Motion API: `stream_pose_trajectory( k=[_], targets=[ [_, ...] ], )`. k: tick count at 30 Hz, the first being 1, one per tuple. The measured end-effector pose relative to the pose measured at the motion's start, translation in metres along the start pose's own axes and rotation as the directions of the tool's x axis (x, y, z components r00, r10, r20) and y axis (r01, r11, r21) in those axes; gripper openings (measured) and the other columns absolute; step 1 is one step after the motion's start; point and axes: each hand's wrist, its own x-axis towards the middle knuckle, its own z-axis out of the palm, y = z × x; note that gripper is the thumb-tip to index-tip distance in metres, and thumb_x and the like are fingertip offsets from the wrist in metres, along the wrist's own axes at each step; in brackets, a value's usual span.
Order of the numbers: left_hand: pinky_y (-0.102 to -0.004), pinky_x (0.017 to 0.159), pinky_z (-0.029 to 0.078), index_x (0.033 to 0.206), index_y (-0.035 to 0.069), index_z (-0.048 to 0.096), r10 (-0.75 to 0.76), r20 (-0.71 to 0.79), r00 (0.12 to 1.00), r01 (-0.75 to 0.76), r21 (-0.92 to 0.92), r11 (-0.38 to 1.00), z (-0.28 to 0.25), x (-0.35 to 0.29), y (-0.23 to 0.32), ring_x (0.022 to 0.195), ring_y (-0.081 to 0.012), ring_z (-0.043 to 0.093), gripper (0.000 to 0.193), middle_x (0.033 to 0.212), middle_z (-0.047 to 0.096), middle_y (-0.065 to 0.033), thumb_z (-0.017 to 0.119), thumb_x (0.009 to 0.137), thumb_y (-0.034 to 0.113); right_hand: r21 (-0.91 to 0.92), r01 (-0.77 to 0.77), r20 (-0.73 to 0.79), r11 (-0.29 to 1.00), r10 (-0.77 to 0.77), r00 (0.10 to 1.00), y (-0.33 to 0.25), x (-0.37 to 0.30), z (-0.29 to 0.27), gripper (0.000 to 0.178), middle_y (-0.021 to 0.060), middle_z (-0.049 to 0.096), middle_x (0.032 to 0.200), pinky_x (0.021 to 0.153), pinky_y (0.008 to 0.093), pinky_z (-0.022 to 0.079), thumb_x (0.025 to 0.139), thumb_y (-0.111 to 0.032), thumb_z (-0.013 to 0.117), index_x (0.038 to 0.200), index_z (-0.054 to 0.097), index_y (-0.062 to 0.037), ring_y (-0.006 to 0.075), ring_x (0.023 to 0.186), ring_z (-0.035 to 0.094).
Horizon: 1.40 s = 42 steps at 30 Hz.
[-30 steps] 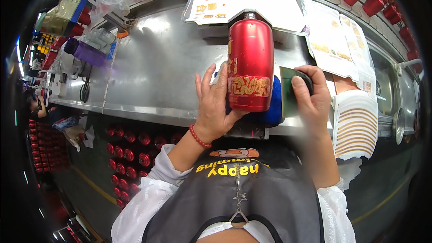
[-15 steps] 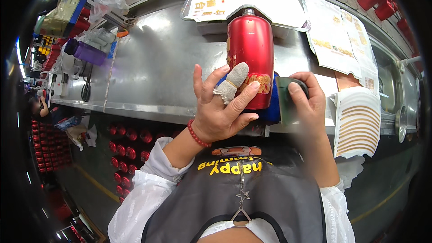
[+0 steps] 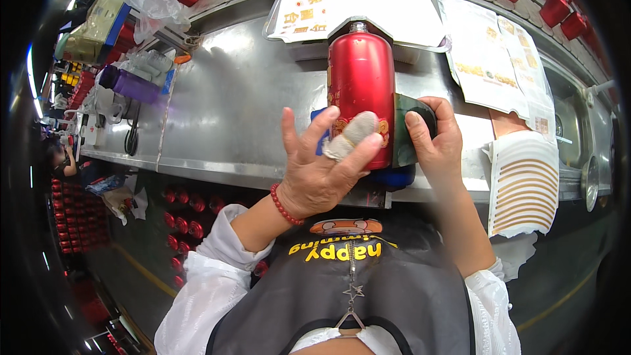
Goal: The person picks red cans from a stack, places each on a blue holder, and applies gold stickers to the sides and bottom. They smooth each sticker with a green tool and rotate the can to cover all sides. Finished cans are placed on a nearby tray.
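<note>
Red metallic bottle (image 3: 363, 79): in the head view, above the steel bench (image 3: 230, 92), neck away from the person, near end over a blue cloth (image 3: 396, 179).
Left hand (image 3: 315, 181): fingers spread, one in a grey cloth finger cover (image 3: 358, 134) against the gold pattern (image 3: 384, 133); nothing gripped.
Right hand (image 3: 439, 141): closed, thumb against fingers, around a dark green squeegee (image 3: 405, 138) at the bottle's right side.
Bottle roll: possible if the left fingers' loose contact slips.
Gold pattern damage: likely if the squeegee's edge tilts or presses hard.
</note>
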Motion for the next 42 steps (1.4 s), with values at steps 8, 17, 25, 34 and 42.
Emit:
stream_pose_trajectory(
  k=[8, 17, 25, 34, 42],
  targets=[
    [-0.0615, 0.122, 0.005, 0.138, 0.022, 0.053, 0.131, 0.045, 0.99, -0.127, -0.083, 0.988, 0.002, 0.008, -0.009, 0.133, -0.0256, 0.045, 0.056, 0.13, 0.064, -0.0003, 0.071, 0.085, 0.03, -0.213, 0.197, -0.1, 0.957, -0.222, 0.97, -0.016, 0.004, 0.0, 0.022, 0.0105, 0.066, 0.087, 0.071, 0.0301, 0.051, 0.091, -0.015, 0.074, 0.104, 0.062, -0.0016, 0.0212, 0.076, 0.063],
    [-0.0651, 0.117, 0.005, 0.153, -0.001, 0.034, -0.26, 0.114, 0.959, 0.27, -0.089, 0.959, -0.003, -0.002, -0.013, 0.134, -0.0372, 0.04, 0.104, 0.116, 0.065, -0.0132, 0.079, 0.076, 0.054, -0.207, 0.425, 0.175, 0.881, -0.394, 0.902, -0.024, 0.025, -0.013, 0.029, 0.0084, 0.058, 0.083, 0.063, 0.0325, 0.047, 0.074, 0.002, 0.079, 0.101, 0.069, -0.0037, 0.021, 0.073, 0.059],
    [-0.0664, 0.116, 0.004, 0.155, 0.0, 0.031, -0.313, 0.106, 0.944, 0.327, -0.171, 0.929, 0.009, -0.014, -0.02, 0.136, -0.0355, 0.039, 0.111, 0.103, 0.066, -0.0146, 0.081, 0.072, 0.055, -0.332, 0.584, 0.243, 0.741, -0.532, 0.811, -0.039, 0.007, -0.007, 0.036, 0.0077, 0.059, 0.085, 0.06, 0.0323, 0.05, 0.068, 0.002, 0.084, 0.101, 0.071, -0.0047, 0.0214, 0.075, 0.059],
    [-0.0628, 0.121, 0.002, 0.133, 0.03, 0.063, 0.001, -0.031, 1.0, -0.001, -0.007, 1.0, -0.003, -0.004, 0.007, 0.134, -0.0218, 0.041, 0.05, 0.124, 0.067, 0.0072, 0.072, 0.084, 0.04, 0.123, -0.007, 0.101, 0.992, -0.006, 0.995, -0.03, -0.014, -0.012, 0.018, -0.0001, 0.064, 0.084, 0.067, 0.021, 0.046, 0.094, -0.016, 0.073, 0.098, 0.066, 0.0001, 0.0057, 0.076, 0.057],
    [-0.063, 0.121, 0.003, 0.133, 0.025, 0.065, -0.125, 0.011, 0.992, 0.125, 0.019, 0.992, -0.006, -0.003, 0.001, 0.13, -0.0225, 0.045, 0.051, 0.111, 0.072, 0.0046, 0.063, 0.091, 0.053, 0.137, -0.094, 0.091, 0.986, 0.082, 0.992, -0.021, -0.009, 0.001, 0.021, -0.0012, 0.066, 0.086, 0.068, 0.0199, 0.047, 0.097, -0.02, 0.07, 0.1, 0.063, -0.0006, 0.004, 0.076, 0.056]
  ],
)
